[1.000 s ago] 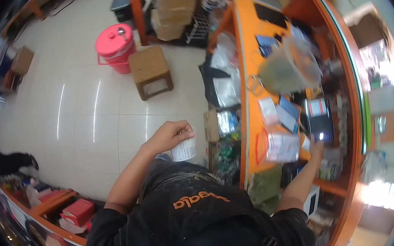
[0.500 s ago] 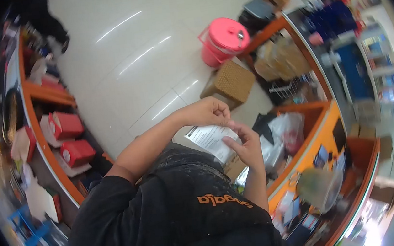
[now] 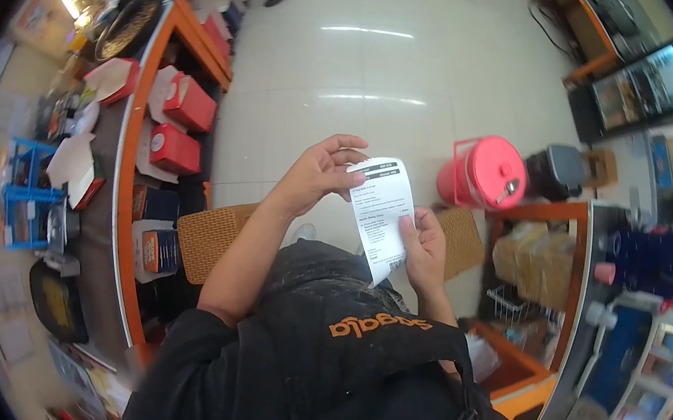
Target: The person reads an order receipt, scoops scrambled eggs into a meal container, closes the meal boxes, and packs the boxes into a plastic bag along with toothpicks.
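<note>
Printed slip (image 3: 381, 205) hangs before our black clothing (image 3: 368, 354), between both hands, print towards us. Left hand (image 3: 332, 169) pinches its upper left edge; right hand (image 3: 425, 246), away from the slip a second ago, now pins the lower right edge under its thumb. Held two-handed and fairly flat, it looks ready for reading, we judge. Counts, left to right: two dark blue boxes (image 3: 162, 249), two red boxes (image 3: 190, 102) near them, one slip, one pink bucket (image 3: 468, 176), one spoon (image 3: 507, 190) on its lid, one black bin (image 3: 556, 177) just beside.
</note>
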Action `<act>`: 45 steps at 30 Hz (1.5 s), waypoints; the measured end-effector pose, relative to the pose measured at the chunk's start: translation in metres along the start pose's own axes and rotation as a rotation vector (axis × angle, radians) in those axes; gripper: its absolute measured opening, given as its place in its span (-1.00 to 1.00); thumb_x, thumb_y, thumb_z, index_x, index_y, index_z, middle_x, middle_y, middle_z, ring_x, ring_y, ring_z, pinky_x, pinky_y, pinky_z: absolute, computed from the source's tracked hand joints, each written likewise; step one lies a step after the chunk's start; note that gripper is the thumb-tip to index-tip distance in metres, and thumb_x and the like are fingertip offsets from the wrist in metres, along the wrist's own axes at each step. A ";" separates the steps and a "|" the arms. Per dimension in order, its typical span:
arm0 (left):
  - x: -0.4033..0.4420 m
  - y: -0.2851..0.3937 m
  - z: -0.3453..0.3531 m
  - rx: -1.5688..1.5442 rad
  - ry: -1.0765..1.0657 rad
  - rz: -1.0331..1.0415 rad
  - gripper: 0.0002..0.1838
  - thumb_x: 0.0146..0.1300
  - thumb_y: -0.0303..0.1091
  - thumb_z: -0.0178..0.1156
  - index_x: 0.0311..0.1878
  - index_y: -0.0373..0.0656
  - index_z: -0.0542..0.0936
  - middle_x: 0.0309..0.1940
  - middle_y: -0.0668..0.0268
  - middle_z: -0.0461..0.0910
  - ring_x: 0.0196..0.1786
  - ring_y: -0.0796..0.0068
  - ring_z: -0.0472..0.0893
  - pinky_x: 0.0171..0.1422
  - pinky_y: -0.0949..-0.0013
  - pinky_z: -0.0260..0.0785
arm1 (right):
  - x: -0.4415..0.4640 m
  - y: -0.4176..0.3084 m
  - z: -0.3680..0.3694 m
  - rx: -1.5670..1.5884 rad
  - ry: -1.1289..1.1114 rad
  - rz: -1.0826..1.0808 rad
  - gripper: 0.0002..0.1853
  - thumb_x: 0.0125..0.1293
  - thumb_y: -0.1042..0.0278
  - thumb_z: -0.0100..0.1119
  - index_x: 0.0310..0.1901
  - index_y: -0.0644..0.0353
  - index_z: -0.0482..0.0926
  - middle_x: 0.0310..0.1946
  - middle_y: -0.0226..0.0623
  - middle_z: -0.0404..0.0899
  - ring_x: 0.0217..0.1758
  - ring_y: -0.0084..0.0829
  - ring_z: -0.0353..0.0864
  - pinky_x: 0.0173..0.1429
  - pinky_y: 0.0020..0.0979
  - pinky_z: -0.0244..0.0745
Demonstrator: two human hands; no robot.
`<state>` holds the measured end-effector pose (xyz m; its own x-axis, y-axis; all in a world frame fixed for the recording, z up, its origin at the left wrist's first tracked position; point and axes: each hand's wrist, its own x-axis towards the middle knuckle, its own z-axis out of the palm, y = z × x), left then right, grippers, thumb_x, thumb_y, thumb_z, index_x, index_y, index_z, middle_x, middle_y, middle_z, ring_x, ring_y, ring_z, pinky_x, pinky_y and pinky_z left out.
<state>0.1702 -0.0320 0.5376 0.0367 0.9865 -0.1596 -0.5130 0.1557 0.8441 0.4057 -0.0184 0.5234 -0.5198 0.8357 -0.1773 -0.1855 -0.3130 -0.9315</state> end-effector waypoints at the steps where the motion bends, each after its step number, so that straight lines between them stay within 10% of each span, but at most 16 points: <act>1: -0.002 0.003 0.005 -0.017 0.097 0.040 -0.48 0.15 -0.52 0.36 0.18 -0.22 0.43 -0.12 0.27 0.62 -0.15 0.52 0.64 -0.27 0.55 0.53 | 0.009 -0.004 -0.007 -0.003 -0.060 -0.011 -0.81 0.50 0.40 0.00 0.02 0.30 0.36 -0.26 -0.16 0.68 -0.33 -0.60 0.66 -0.28 -0.59 0.54; 15: -0.037 0.047 -0.068 0.027 0.928 0.608 -0.81 0.19 -0.58 0.30 -0.11 -0.23 0.62 -0.16 0.21 0.67 -0.20 0.49 0.66 -0.15 0.47 0.53 | 0.163 -0.012 0.081 -0.082 -0.772 0.256 -0.77 0.45 0.50 0.05 0.06 0.35 0.36 -0.22 -0.15 0.68 -0.23 -0.55 0.68 -0.17 -0.53 0.57; 18: -0.049 0.059 -0.126 -0.285 0.832 0.770 -0.69 0.21 -0.57 0.26 0.04 -0.24 0.54 -0.10 0.17 0.66 -0.13 0.41 0.68 -0.08 0.38 0.57 | 0.206 0.001 0.146 -0.160 -0.833 0.307 -0.77 0.43 0.52 0.07 0.06 0.34 0.39 -0.18 -0.16 0.67 -0.21 -0.57 0.67 -0.17 -0.54 0.57; 21: -0.070 0.063 -0.195 -0.436 0.529 0.660 -0.13 0.11 -0.16 0.39 0.41 -0.34 0.24 0.23 0.13 0.49 0.26 0.31 0.51 0.37 0.26 0.31 | 0.241 0.030 0.222 -0.264 -0.884 0.239 -0.72 0.39 0.55 0.09 0.11 0.35 0.41 -0.11 -0.18 0.66 -0.18 -0.56 0.66 -0.12 -0.52 0.58; 24: -0.085 0.072 -0.263 -0.518 0.409 0.549 -0.38 0.18 -0.27 0.31 0.27 -0.35 0.42 0.14 0.07 0.57 0.16 0.28 0.58 0.33 0.20 0.35 | 0.270 0.078 0.298 -0.317 -0.981 0.329 -0.64 0.38 0.55 0.10 0.20 0.35 0.41 -0.02 -0.21 0.64 -0.09 -0.54 0.65 -0.03 -0.49 0.56; 30: -0.146 0.149 -0.335 -0.636 0.858 0.615 -0.58 0.35 -0.34 0.19 0.21 -0.32 0.47 0.03 0.18 0.61 0.00 0.42 0.64 0.09 0.34 0.50 | 0.312 0.098 0.448 -0.369 -1.342 0.530 -0.68 0.43 0.48 0.09 0.17 0.37 0.45 0.04 -0.25 0.59 0.08 -0.51 0.56 0.16 -0.46 0.43; 36: -0.151 0.162 -0.391 -0.228 1.259 0.560 -0.66 0.40 -0.31 0.18 0.15 -0.29 0.55 -0.05 0.26 0.65 -0.03 0.52 0.63 0.06 0.37 0.50 | 0.384 0.118 0.533 -0.516 -1.666 0.507 -0.73 0.37 0.38 0.21 0.03 0.32 0.55 -0.26 -0.40 0.62 -0.32 -0.66 0.53 -0.22 -0.60 0.44; 45: -0.193 0.165 -0.420 -0.667 2.203 1.023 -0.67 0.38 -0.33 0.14 0.09 -0.36 0.54 -0.09 0.17 0.65 -0.11 0.34 0.67 0.00 0.30 0.54 | 0.467 0.138 0.700 -0.477 -2.227 -0.016 -0.76 0.27 0.29 0.33 -0.12 0.23 0.59 -0.33 -0.37 0.64 -0.31 -0.62 0.60 -0.28 -0.56 0.49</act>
<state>-0.2818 -0.2183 0.4929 -0.5359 -0.7401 -0.4062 0.1008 -0.5338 0.8396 -0.4463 0.0132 0.5345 -0.3838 -0.9230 0.0294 -0.2270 0.0635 -0.9718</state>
